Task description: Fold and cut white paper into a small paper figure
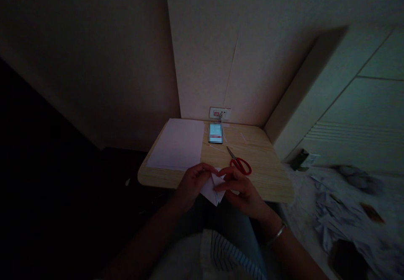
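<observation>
A small piece of folded white paper is held between both hands, just off the table's front edge and above my lap. Its lower end comes to a point, and a crease runs down its middle. My left hand pinches the paper's upper left side. From the right, my right hand grips it, with fingers lying across the front near the fold. The fingertips meet close together at the top of the paper. Red-handled scissors lie on the table just beyond my right hand, blades toward the wall.
The wooden table stands against the wall. White paper sheets lie on its left side. A phone with a lit screen is at the back, below a wall socket. Thin paper strips lie nearby. Crumpled papers cover a surface at right.
</observation>
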### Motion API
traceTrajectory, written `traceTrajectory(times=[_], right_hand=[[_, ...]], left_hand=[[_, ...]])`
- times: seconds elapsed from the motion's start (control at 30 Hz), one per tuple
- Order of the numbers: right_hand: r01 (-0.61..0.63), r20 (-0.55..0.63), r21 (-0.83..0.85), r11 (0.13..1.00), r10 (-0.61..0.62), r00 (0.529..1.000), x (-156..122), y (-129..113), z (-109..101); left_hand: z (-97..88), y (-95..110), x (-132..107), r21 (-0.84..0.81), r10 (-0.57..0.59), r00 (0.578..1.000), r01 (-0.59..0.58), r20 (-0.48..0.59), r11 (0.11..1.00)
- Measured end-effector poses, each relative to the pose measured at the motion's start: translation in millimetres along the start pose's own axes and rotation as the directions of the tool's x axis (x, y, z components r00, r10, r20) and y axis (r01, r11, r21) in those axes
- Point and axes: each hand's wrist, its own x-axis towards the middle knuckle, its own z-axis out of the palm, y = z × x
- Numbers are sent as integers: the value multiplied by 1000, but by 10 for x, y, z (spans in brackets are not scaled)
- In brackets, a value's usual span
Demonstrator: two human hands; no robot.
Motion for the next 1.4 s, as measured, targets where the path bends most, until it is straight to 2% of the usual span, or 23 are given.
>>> traceTrajectory(times=[0.17,0.4,0.53,0.6,0.7,0.83,1.03,1.13,1.23,1.33,1.4], right_hand=[[5,-71,81,997,1,997,-8,11,8],[-115,-208,188,975,155,966,-88,136,42],[-165,-282,248,955,234,930,-83,153,47],[-190,-310,264,946,270,912,-73,145,52],[-265,-343,388,883,405,848,-52,122,76],[-383,-254,555,739,589,767,-6,86,138],[-414,-252,634,653,680,688,20,56,234],[-438,-245,596,673,672,699,-1,53,240],[-470,-205,528,708,643,738,-13,43,205],[-501,-136,474,724,623,771,-4,17,156],[-518,-99,475,711,628,772,9,-3,134]], left_hand=[[-23,35,-13,-19,-30,998,31,46,999],[-80,113,-49,-111,-103,978,124,180,986],[-77,121,-57,-52,-149,965,163,214,985],[-83,100,-47,-4,-153,970,157,190,988],[-98,61,-22,38,-101,991,98,87,994],[-82,25,-6,87,-28,999,31,-41,996],[8,-84,-67,47,35,993,-29,-112,998],[3,-130,-86,59,29,999,-27,-44,998],[-58,-107,-62,180,6,997,-21,81,983],[-137,-34,-9,340,9,978,-81,208,937],[-177,9,20,370,-42,960,-67,277,927]])
